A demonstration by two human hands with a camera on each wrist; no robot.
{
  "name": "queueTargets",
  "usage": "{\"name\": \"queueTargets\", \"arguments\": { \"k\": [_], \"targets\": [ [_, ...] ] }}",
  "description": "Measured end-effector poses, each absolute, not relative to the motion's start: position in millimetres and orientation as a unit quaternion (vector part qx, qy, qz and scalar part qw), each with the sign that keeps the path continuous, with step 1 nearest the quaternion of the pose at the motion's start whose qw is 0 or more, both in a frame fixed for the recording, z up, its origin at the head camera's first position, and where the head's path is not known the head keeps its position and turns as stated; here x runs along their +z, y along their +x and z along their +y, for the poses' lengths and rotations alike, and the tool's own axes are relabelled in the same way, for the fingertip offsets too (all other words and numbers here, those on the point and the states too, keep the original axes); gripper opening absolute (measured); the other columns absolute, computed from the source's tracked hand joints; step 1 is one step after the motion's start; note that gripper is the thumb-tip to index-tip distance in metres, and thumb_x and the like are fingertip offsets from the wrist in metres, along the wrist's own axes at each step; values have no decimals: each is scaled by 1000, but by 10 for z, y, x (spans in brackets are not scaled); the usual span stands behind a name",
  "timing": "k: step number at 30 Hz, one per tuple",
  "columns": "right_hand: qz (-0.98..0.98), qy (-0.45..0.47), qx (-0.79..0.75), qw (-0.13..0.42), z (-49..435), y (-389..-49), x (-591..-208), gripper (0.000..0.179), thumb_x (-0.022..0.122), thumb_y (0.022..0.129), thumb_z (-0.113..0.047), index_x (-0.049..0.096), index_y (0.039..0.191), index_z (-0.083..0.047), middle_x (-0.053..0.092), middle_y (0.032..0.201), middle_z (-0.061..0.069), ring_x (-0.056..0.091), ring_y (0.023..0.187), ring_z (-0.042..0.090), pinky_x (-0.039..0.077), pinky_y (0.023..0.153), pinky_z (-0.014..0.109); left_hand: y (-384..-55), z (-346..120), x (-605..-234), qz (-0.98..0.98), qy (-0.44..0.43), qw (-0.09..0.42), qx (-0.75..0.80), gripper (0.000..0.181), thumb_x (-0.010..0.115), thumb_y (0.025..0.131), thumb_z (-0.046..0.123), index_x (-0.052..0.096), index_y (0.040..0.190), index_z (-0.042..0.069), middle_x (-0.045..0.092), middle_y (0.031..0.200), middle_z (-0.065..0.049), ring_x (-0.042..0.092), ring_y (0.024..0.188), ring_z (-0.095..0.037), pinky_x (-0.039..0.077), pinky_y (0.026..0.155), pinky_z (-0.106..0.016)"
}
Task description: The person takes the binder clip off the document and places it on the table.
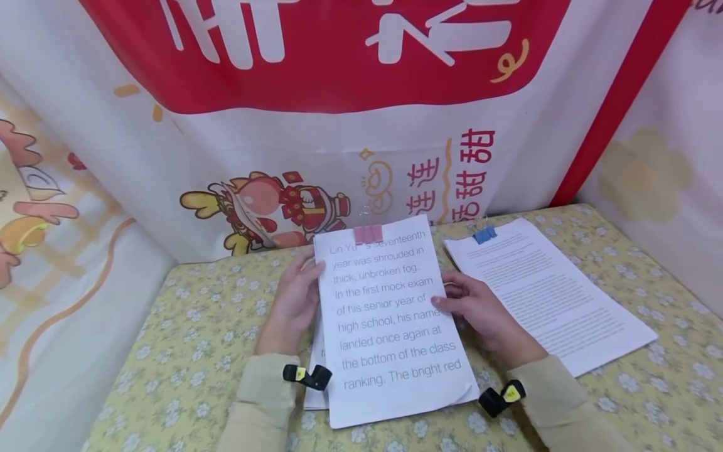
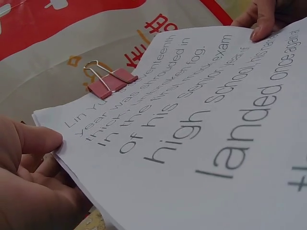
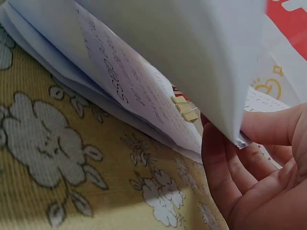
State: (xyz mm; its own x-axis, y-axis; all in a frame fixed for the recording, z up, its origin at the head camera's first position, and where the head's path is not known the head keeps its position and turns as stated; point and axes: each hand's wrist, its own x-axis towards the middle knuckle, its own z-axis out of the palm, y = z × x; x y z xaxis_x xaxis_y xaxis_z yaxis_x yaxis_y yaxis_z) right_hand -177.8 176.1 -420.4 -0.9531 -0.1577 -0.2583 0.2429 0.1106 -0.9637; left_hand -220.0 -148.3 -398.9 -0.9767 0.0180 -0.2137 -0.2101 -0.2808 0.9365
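— Black wrist straps (image 1: 320,378) and pale sleeves (image 1: 262,395) nearest, flanking the near half of the pink-clipped stack (image 1: 390,333). Grip?

— Pinching that stack, thumbs on top: left hand (image 1: 296,295) at its left edge, right hand (image 1: 477,307) at its right. Held up over the floral tablecloth (image 1: 186,339).

— Tips for handling it well?

— Probably best to press evenly from both edges, hold the sheets flush at the curled near-right corner, and leave the pink clip (image 1: 368,235) alone.

— Beneath the pink-clipped stack?

— Another stack (image 3: 129,81), fastened with a yellow clip (image 3: 184,109).

— Beyond?

— Just right of the pink-clipped stack, a blue-clipped stack (image 1: 542,295); behind, a red-and-white hanging (image 1: 339,88).
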Motion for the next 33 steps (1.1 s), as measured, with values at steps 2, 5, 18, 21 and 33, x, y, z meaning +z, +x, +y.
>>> {"name": "queueTargets", "arguments": {
  "k": [2,5,18,21,33],
  "targets": [
    [729,33,-667,150,1748,-1782,-4216,40,70,102,-12,62,142,-9,74,125,13,76,99,24,61,83,35,-2190,-1484,-4007,590,-80,65,801,47,53,113,19,51,159,28,59,157,2,55,146,-15,40,128,-33],
    [728,32,-668,148,1732,-1780,-4229,40,70,102,-11,62,141,-7,75,122,11,76,98,23,60,84,34,-2174,-1479,-4021,581,-81,52,808,42,52,114,22,53,156,27,61,155,4,56,145,-13,41,127,-31],
    [818,28,-569,75,1805,-1765,-3943,39,71,104,-23,64,140,-9,70,136,13,68,122,26,58,102,41,-2180,-1484,-4030,547,-106,37,829,42,50,115,22,54,156,28,56,159,3,52,149,-13,38,129,-32],
    [858,3,-513,16,1799,-1760,-3722,39,71,105,-28,66,139,-10,70,137,13,65,128,31,56,106,48,-2176,-1468,-4039,540,-109,34,834,40,51,115,22,56,154,29,59,157,3,54,147,-14,41,127,-33],
    [914,-106,-391,-10,1165,-2428,-3030,50,73,102,-47,67,143,-20,68,145,4,69,126,28,58,107,52,-2156,-1387,-4036,562,-114,18,819,39,54,113,24,57,152,30,59,155,4,54,146,-15,43,126,-34]
  ]
}}
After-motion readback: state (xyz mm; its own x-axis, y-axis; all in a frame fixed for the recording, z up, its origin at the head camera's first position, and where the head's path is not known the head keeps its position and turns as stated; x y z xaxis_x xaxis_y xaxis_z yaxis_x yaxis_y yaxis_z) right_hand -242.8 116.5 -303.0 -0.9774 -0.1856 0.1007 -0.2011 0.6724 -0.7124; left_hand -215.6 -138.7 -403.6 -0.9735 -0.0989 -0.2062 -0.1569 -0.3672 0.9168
